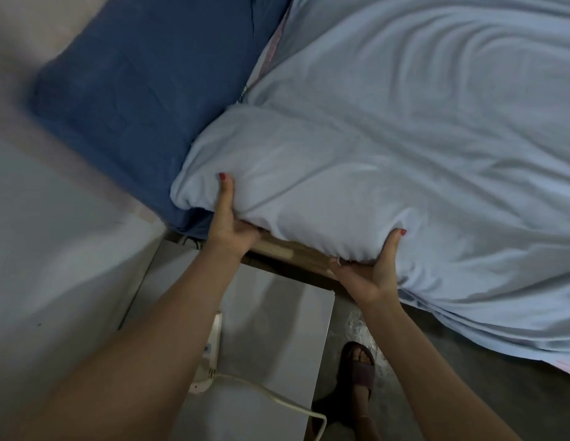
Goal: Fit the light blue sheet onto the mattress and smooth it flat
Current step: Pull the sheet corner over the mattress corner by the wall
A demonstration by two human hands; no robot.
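No text, label, brand, number or sign can be read anywhere in the view. The only candidate is a small blue mark on the white power strip (210,354), which lies on the pale surface below the wooden bed frame (288,251); the mark is too small and blurred to tell whether it is lettering or a symbol.
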